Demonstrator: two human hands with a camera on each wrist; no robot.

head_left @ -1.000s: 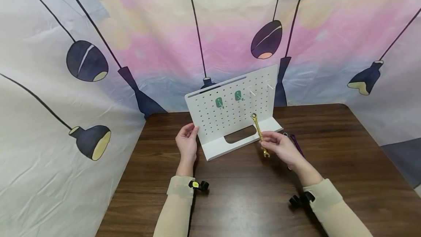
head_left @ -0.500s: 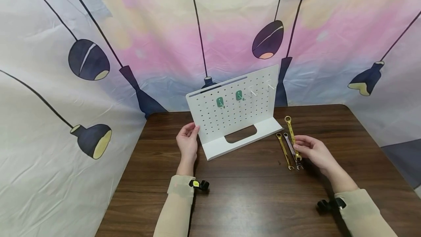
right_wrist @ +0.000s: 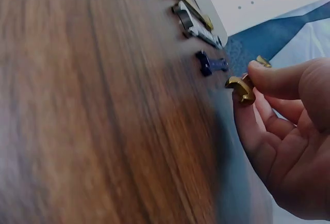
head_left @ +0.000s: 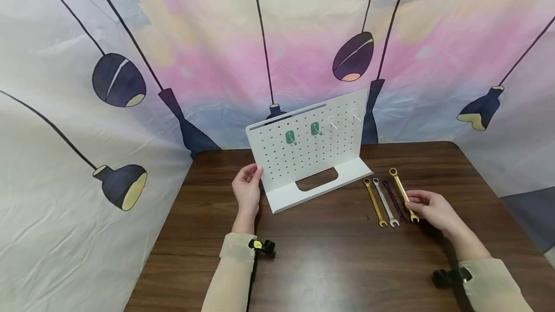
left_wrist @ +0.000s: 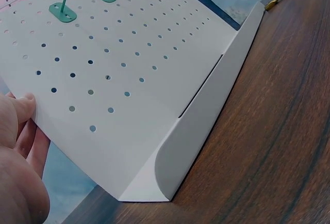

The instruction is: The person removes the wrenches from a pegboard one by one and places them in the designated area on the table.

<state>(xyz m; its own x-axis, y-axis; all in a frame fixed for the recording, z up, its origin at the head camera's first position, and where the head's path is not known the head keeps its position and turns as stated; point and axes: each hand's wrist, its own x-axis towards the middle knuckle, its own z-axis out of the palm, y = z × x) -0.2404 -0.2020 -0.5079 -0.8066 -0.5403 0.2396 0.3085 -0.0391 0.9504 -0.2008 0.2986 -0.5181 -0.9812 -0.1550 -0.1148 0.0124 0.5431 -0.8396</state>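
Note:
On the left, my left hand pinches the side edge of a white pegboard stand, thumb in front and fingers behind it in the left wrist view. My right hand pinches a gold combination wrench between thumb and fingers, at the right end of a row of wrenches. Its open-end jaw points toward me. Beside it lie a purple wrench, a silver wrench and another gold wrench, roughly parallel. In the right wrist view the held gold wrench shows end-on near the purple one.
Two green hooks and two white hooks stick out of the board's upper part. The brown wooden table reaches back to a printed cloth backdrop. A cut-out slot runs through the stand's base.
My right hand has carried the gold wrench from in front of the pegboard rightward and down beside the others, uncovering the row. The left hand has stayed at the board's edge.

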